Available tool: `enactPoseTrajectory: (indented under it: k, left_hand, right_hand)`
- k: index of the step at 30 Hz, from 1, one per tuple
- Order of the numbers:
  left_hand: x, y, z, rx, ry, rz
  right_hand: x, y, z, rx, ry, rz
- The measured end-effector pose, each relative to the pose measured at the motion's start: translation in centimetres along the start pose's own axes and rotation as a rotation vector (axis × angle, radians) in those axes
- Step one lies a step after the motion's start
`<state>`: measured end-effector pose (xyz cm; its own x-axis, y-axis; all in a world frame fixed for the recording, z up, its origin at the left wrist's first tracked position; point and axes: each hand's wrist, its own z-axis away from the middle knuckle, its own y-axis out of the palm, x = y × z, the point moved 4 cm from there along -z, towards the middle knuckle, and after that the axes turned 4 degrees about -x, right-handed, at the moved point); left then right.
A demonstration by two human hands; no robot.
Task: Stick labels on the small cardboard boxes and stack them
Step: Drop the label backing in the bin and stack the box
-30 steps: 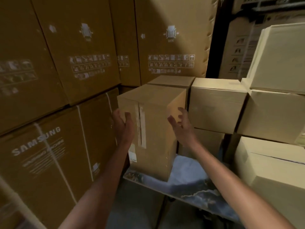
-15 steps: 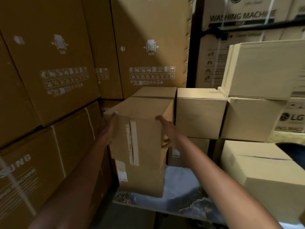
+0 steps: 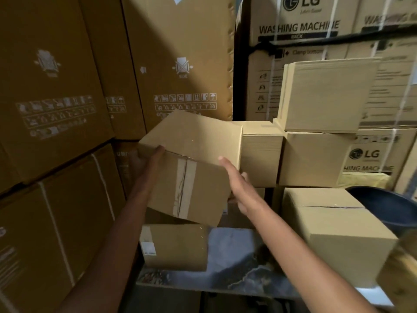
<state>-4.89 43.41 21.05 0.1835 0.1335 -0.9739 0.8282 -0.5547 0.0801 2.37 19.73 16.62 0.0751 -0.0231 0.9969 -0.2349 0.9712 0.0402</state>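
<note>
A small taped cardboard box is tilted in the air between my hands. My left hand grips its left side and my right hand presses its right side. Below it a second small box with a white label on its front rests on the marbled table. More small boxes are stacked to the right: one just behind the lifted box, another beside it, one on top, and a large one in front.
Tall appliance cartons wall the left side and back. LG washing machine cartons stand at the back right behind a dark rack post. A dark round tub sits at the right.
Both hands closed on the top box and lifted it off the labelled box beneath, tilting it. The camera view has shifted up and right.
</note>
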Motion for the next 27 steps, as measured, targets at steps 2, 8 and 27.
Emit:
enactPoseTrajectory:
  k: [2, 8, 27]
  left_hand:
    - [-1.4, 1.6, 2.5, 0.002, 0.076, 0.047]
    - [-1.8, 7.8, 9.7, 0.047, 0.217, 0.07]
    - [3.6, 19.7, 20.0, 0.622, 0.125, 0.004]
  right_hand:
    - [0.5, -2.6, -0.2, -0.026, -0.048, -0.054]
    - [0.7, -12.0, 1.1, -0.149, -0.149, -0.258]
    - [-0.9, -33.3, 3.4, -0.187, -0.293, -0.037]
